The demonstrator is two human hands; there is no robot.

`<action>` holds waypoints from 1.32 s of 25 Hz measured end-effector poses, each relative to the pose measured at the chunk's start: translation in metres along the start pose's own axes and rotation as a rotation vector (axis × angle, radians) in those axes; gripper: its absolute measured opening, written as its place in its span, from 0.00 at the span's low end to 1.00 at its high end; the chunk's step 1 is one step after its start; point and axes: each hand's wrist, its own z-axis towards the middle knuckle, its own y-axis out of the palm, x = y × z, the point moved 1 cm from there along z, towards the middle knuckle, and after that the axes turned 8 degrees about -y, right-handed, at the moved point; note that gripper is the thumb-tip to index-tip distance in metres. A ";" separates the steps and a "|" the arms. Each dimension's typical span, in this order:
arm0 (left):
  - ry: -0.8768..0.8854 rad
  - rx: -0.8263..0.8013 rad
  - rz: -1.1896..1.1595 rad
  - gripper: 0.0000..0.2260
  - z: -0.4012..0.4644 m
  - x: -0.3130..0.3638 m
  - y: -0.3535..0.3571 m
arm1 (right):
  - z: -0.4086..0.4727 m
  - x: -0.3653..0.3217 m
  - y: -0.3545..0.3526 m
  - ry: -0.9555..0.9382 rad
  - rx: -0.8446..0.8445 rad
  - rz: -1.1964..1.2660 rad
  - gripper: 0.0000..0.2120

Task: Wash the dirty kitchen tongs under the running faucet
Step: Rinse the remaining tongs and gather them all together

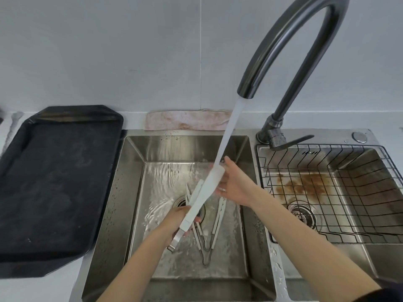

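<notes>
1. Tongs (197, 203) sit over the left sink basin (130, 192), slanting from 7 to 1 o'clock, upper end in the faucet (283, 51) stream (226, 136).
2. My left hand (176, 221) grips their lower half, fingers curled round it.
3. My right hand (234, 184), at 3 o'clock, has fingers spread, touching the wet tip.
4. I note a second pair (209, 232) lying on the basin floor.

We see an evenly lit, bright scene with soft, diffuse light and only faint shadows. The steel sink (130, 192) throws pale glare off its wet floor. The wide lens bends the faucet (283, 51) and the dark tray (54, 182) near the edges. Moving water looks smeared, and fine detail is soft.
</notes>
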 end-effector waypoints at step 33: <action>0.155 0.408 0.315 0.14 0.013 -0.045 0.022 | -0.015 0.105 -0.030 0.053 0.271 -0.898 0.20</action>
